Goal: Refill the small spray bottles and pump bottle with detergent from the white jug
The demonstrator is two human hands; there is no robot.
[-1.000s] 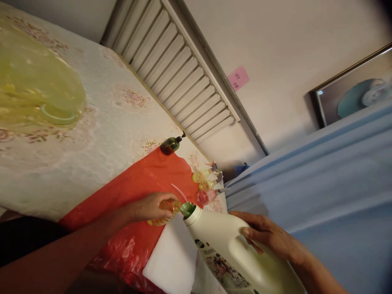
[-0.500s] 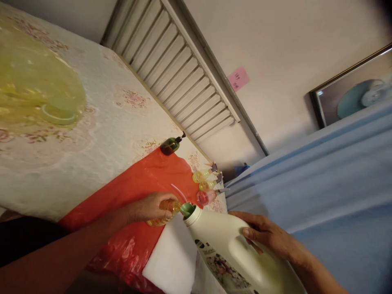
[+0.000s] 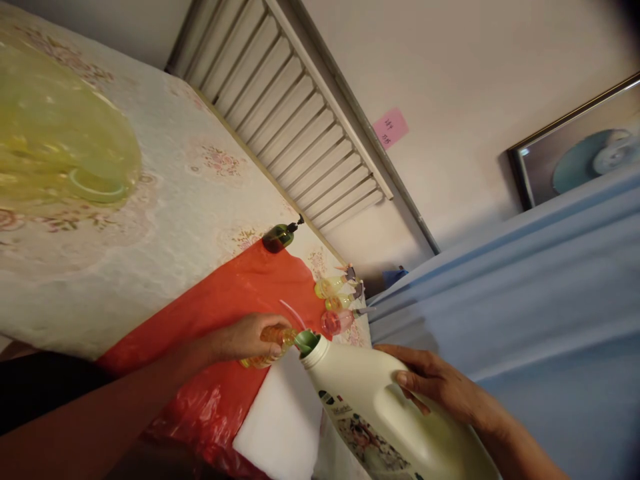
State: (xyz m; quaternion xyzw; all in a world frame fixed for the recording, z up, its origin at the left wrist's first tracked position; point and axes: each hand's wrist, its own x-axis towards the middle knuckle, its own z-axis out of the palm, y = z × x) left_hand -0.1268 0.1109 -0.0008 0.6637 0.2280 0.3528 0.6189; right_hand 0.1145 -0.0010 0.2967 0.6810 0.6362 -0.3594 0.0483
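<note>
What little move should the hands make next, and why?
Maybe tip the big cream jug slightly more while the left hand holds the amber bottle steady. The right hand grips the jug, which leans towards the bottle, and its green spout is close to the bottle's neck, so a big tip might spill.

— What are we wearing?

— Plain dark cloth (image 3: 45, 393), nearly black, at the left edge of our view; it lies in shadow, so we cannot tell which garment it is.

— What else?

— Our left forearm (image 3: 145, 403) and right forearm (image 3: 505, 427) are bare as far as they show. Our left hand (image 3: 257, 337) and right hand (image 3: 433, 381) are likewise bare.
</note>
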